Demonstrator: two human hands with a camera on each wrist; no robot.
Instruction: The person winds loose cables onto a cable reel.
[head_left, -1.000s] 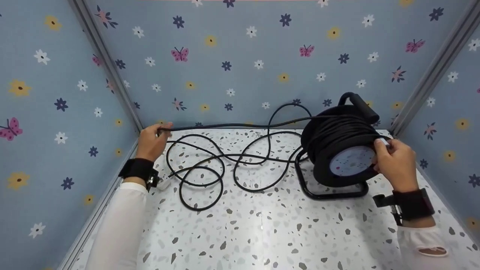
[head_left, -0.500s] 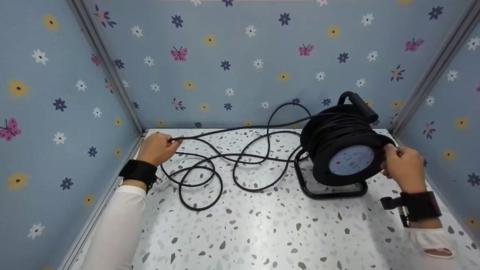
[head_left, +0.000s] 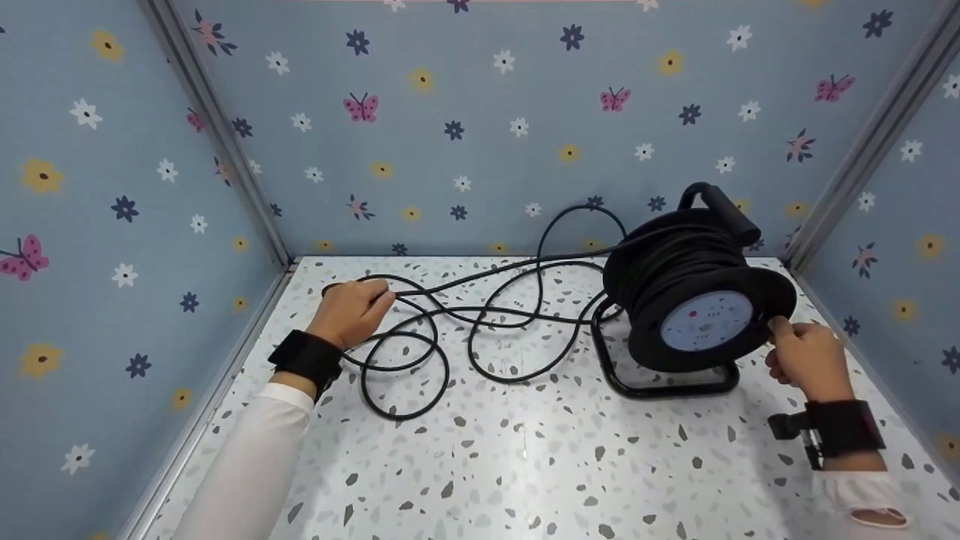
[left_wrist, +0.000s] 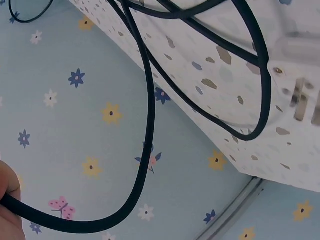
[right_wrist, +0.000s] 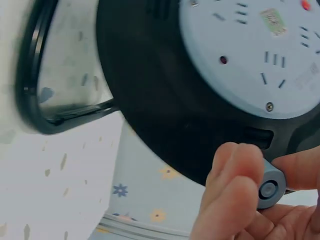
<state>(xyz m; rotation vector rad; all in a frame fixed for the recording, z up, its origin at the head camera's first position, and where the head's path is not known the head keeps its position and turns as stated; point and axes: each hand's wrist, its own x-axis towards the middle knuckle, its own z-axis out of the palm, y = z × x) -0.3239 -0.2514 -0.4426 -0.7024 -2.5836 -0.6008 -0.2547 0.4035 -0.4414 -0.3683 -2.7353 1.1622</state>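
In the head view, a black cable reel (head_left: 709, 322) stands at the right on its bent tube frame, black cable wound on its drum. My right hand (head_left: 810, 360) is at the reel's right rim. The right wrist view shows its thumb and fingers pinching a small grey winding knob (right_wrist: 271, 187) on the flange. At the left, my left hand (head_left: 351, 311) grips the black cable (head_left: 487, 275), whose run rises slantwise to the top of the drum. Past that hand, the cable (left_wrist: 148, 115) hangs in a bend in the left wrist view.
Loose cable loops (head_left: 405, 375) lie on the speckled white floor (head_left: 517, 465) between hand and reel. A pale plug (left_wrist: 300, 95) with metal pins shows in the left wrist view. Flower-patterned panels (head_left: 480, 150) enclose the back and both sides. The reel's carrying handle (head_left: 727, 214) points up.
My left hand has moved right and nearer with the cable. My right hand has carried the knob down along the rim, and the reel's drum has turned clockwise.
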